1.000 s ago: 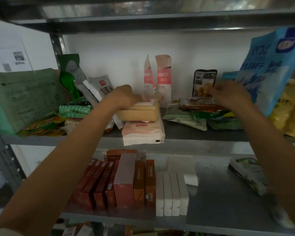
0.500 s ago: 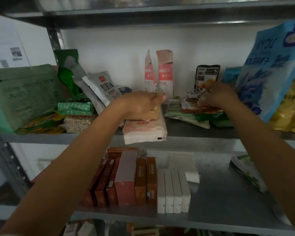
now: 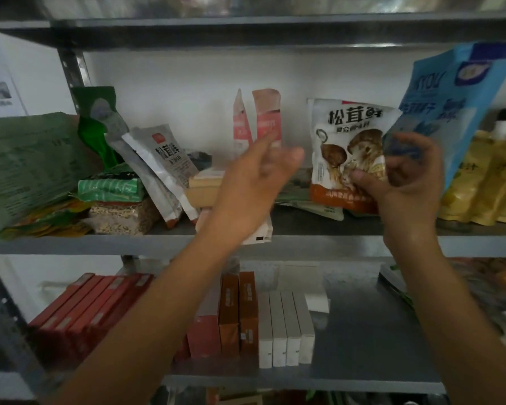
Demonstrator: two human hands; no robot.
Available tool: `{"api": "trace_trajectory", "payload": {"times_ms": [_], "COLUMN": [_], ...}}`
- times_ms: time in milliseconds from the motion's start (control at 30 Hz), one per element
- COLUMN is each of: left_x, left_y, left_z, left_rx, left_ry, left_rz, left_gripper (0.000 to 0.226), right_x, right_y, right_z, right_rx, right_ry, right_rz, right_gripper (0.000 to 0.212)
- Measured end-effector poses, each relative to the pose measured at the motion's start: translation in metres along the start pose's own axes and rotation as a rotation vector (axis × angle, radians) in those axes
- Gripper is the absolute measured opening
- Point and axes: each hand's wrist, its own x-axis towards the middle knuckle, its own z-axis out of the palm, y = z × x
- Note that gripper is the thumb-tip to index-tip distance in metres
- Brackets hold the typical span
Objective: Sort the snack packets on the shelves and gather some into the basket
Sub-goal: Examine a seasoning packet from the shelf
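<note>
Pinching the 松茸鲜 mushroom packet [image 3: 348, 135] is the right grip [image 3: 406, 185]; left grip [image 3: 251, 185] hangs spread.

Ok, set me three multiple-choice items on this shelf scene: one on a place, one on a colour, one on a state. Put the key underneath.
1. Where do the white boxes stand?
A) on the floor
B) on the lower shelf, right of the brown boxes
C) in a basket

2. What colour is the big bag leaning at the right end of the upper shelf?
A) blue
B) red
C) black

3. What is the state of the mushroom packet?
A) lying flat
B) hanging from a hook
C) held upright by the right hand

Key: 1 B, they stand in a row beside the brown boxes; 2 A, its front is light blue; 3 C, the hand grips its lower part.
</note>
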Motion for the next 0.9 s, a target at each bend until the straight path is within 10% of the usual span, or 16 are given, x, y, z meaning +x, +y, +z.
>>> {"api": "trace_trajectory", "payload": {"times_ms": [200,367,533,667,900], "left_x": [-0.051,-0.089,-0.127,-0.150,-0.167], "left_y": [-0.019,-0.048,-0.073,-0.089,-0.103], "left_z": [0.058,0.075,0.083,0.082,0.078], "left_rx": [-0.319,-0.432,-0.541,-0.659,-0.583], "left_ry": [-0.160,-0.198,-0.322,-0.413,-0.443], "left_rz": [-0.293,-0.423,-0.576,-0.717,-0.830], "left_gripper": [0.026,0.028,0.028,0.033,0.037], "right_x": [-0.068,-0.101,-0.120,-0.135,-0.164], "right_y": [-0.003,0.001,0.020,0.039,0.050], "right_z": [-0.024,-0.046,-0.070,-0.073,-0.065], "right_rx": [0.059,0.248,0.391,0.531,0.319], "right_ry": [-0.076,-0.146,-0.358,-0.521,-0.469], "right_rz": [0.062,0.612,0.926,1.179,1.143], "right_gripper": [0.063,0.075,0.030,0.055,0.043]}}
